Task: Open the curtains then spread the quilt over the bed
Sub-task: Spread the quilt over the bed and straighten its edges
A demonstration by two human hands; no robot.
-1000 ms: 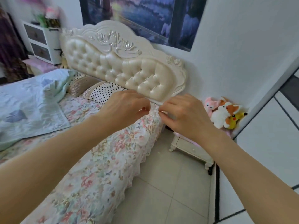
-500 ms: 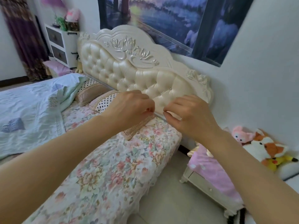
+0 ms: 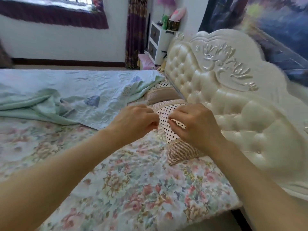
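A pale green quilt (image 3: 80, 97) with blue patches lies rumpled across the far side of the bed, leaving the floral sheet (image 3: 133, 189) bare on the near side. My left hand (image 3: 135, 122) and my right hand (image 3: 195, 125) hover close together over a polka-dot pillow (image 3: 166, 130) by the headboard. Both hands have their fingers curled and pinched, with nothing clearly in them. Whether the fingertips touch the pillow is unclear. A purple patterned curtain (image 3: 135, 30) hangs gathered beside the window (image 3: 50, 2).
A cream tufted headboard (image 3: 225, 97) runs along the right. A second pillow (image 3: 161, 92) lies partly under the quilt. A white drawer unit (image 3: 158, 40) with plush toys on top stands in the far corner. A dark picture (image 3: 275, 25) hangs above the headboard.
The view has swung left from the bedside floor and toys onto the bed. My two hands, still pinched together, now sit over the polka-dot pillow instead of the bed's corner.
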